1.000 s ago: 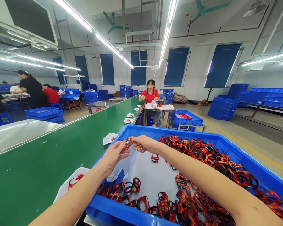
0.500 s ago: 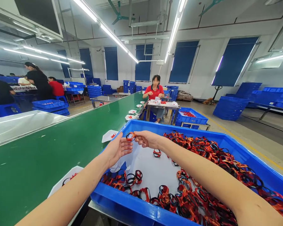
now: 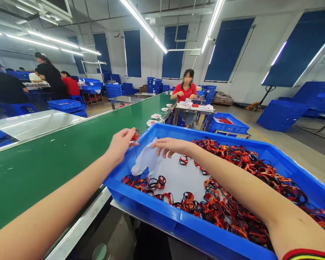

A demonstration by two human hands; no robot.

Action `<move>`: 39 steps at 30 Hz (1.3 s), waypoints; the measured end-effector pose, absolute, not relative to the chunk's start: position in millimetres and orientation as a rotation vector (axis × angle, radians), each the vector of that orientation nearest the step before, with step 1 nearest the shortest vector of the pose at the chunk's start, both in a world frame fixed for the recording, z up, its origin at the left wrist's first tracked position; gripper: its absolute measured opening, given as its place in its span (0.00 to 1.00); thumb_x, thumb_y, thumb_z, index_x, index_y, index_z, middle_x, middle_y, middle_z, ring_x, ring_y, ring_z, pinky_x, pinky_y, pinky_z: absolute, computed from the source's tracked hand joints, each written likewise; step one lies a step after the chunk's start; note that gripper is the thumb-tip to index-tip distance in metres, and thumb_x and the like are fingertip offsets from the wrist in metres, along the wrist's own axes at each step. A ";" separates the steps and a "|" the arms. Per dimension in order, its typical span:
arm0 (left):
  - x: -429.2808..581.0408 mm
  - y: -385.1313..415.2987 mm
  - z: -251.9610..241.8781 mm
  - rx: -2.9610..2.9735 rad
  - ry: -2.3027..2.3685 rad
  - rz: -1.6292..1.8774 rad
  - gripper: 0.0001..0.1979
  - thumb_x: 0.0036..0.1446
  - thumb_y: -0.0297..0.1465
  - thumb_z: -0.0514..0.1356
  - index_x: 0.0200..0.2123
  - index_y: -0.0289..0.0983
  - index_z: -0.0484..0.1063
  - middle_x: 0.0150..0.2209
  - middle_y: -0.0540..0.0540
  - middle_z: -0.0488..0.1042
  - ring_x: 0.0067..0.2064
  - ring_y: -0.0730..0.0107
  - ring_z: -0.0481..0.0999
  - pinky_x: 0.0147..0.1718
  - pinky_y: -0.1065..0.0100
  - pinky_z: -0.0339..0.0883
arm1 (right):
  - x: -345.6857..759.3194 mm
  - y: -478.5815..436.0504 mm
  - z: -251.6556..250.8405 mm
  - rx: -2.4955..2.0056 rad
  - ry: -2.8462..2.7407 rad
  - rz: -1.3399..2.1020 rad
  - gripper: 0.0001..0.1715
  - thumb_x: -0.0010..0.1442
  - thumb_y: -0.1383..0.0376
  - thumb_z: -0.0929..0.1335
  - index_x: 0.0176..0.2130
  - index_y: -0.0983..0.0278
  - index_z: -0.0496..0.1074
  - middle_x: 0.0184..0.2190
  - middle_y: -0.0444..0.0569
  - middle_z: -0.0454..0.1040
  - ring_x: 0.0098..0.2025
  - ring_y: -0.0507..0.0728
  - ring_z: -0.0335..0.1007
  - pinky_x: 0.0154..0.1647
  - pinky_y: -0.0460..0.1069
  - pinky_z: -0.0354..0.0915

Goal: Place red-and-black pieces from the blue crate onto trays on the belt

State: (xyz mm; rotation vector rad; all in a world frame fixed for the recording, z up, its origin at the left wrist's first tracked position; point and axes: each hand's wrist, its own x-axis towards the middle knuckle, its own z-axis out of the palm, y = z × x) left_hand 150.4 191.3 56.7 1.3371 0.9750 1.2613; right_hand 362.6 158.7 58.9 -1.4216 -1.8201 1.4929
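Observation:
My left hand [image 3: 121,144] is over the left wall of the blue bin, beside the green belt. Its thumb and fingers pinch a small red-and-black ring-shaped piece [image 3: 136,135]. Just behind these fingertips a white tray [image 3: 133,143] shows in part. Over the bin, my right hand [image 3: 171,145] has its fingers apart and loosely bent, holding nothing visible. Below its fingertips is a crumpled white sheet [image 3: 146,157]; whether they touch it I cannot tell. Many red, orange and black ring-shaped pieces [image 3: 219,207] lie in the blue bin [image 3: 176,215].
The green conveyor belt [image 3: 78,155] runs along my left, with several white trays [image 3: 151,123] further up it. Ahead, a person in a red shirt [image 3: 186,92] sits at a small table [image 3: 178,108]. Another blue bin [image 3: 242,127] stands beyond mine; stacked blue crates [image 3: 281,115] are at right.
My left hand has moved left, away from my right hand, taking the ring-shaped piece over the bin's wall. My right hand has let go of that piece. The view has tilted down.

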 end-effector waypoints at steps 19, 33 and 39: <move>98.0 210.2 53.6 2.210 1.445 1.010 0.11 0.50 0.38 0.58 0.33 0.39 0.74 0.37 0.45 0.76 0.34 0.65 0.72 0.36 0.68 0.65 | 348.3 149.9 60.0 -1.516 -2.339 1.569 0.16 0.49 0.55 0.71 0.30 0.65 0.69 0.31 0.47 0.73 0.30 0.51 0.70 0.24 0.44 0.66; 160.5 132.5 46.5 2.175 0.787 0.988 0.14 0.53 0.33 0.59 0.44 0.44 0.73 0.44 0.45 0.69 0.40 0.66 0.73 0.38 0.67 0.72 | 351.4 146.7 89.3 -1.171 -2.150 1.747 0.19 0.54 0.52 0.68 0.34 0.66 0.71 0.29 0.47 0.74 0.29 0.50 0.70 0.25 0.43 0.64; 158.8 131.4 49.1 2.046 0.883 1.041 0.15 0.49 0.33 0.61 0.43 0.42 0.71 0.43 0.46 0.73 0.41 0.65 0.74 0.37 0.67 0.72 | 349.8 144.2 86.5 -1.168 -1.988 1.730 0.24 0.52 0.48 0.69 0.38 0.64 0.70 0.33 0.46 0.73 0.29 0.50 0.71 0.23 0.42 0.64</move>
